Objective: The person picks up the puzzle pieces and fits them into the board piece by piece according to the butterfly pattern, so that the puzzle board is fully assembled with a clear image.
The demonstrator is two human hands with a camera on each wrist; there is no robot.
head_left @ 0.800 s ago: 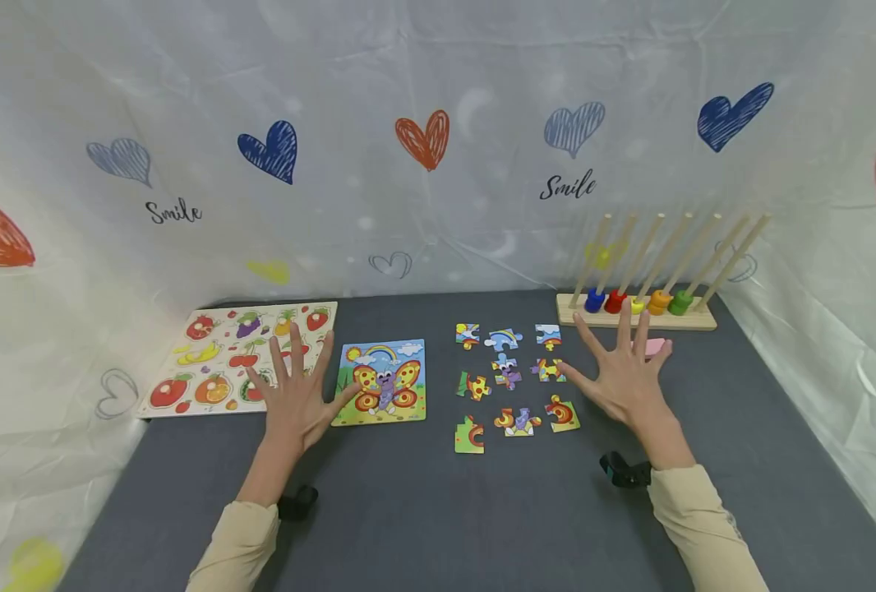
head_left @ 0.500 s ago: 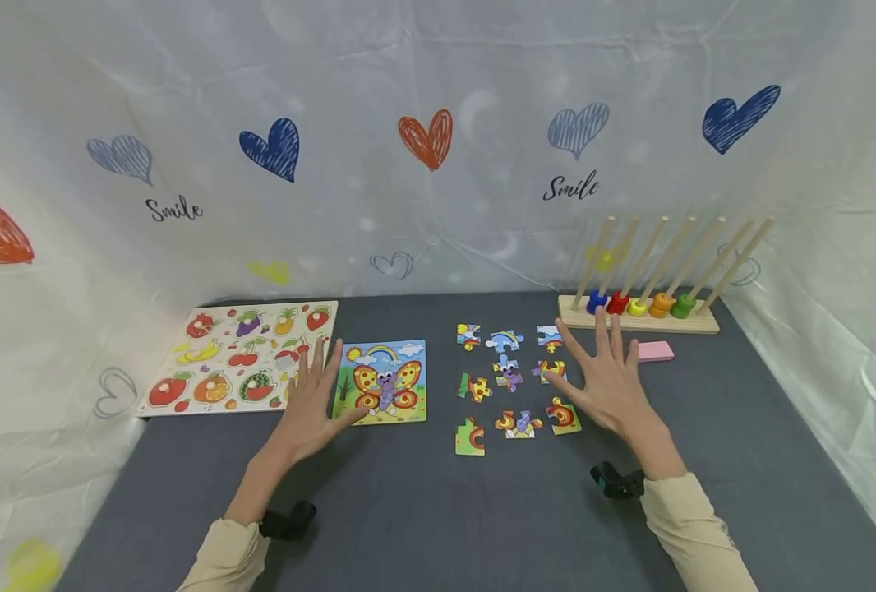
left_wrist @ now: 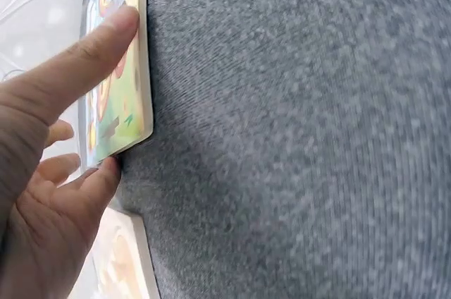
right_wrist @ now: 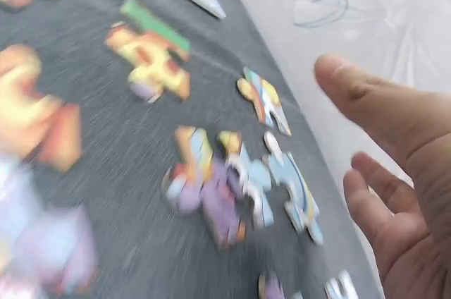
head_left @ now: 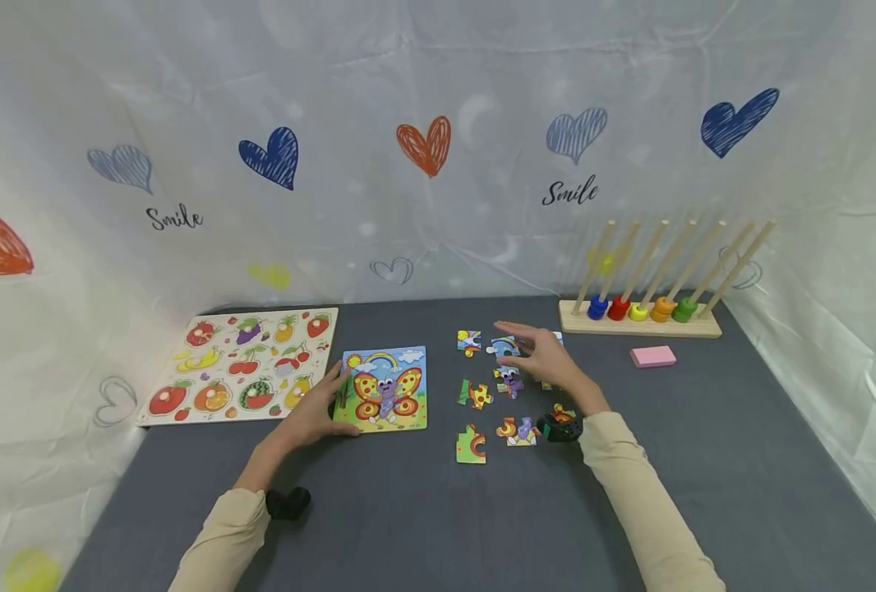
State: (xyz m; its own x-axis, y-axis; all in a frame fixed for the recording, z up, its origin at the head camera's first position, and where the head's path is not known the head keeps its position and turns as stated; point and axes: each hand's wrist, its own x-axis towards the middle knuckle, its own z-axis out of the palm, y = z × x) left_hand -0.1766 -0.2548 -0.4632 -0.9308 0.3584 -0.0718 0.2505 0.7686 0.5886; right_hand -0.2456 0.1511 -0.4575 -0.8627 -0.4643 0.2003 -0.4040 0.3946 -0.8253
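Observation:
A square butterfly puzzle board (head_left: 394, 386) lies flat on the dark table. My left hand (head_left: 312, 415) is at its near left corner; the thumb (left_wrist: 106, 38) lies along the near edge and the fingers touch the left edge. My right hand (head_left: 545, 358) hovers over the loose puzzle pieces, thumb and fingers apart, with nothing seen between them. Near its fingertips are a rainbow piece (head_left: 504, 346) and a purple butterfly-face piece (head_left: 509, 381). In the right wrist view the rainbow piece (right_wrist: 294, 190) lies below that hand. The hand and wrist partly cover pieces on the right.
A wooden fruit board (head_left: 238, 366) lies left of the butterfly board. At the back right stands a wooden peg rack (head_left: 641, 325) with tall rods and coloured rings, and a pink block (head_left: 653, 356) sits in front of it. A patterned white cloth (head_left: 320, 230) hangs behind.
My right hand has moved left from beside the peg rack to over the puzzle pieces, its spread fingers drawing closer together. My left hand has come down to the butterfly board's corner.

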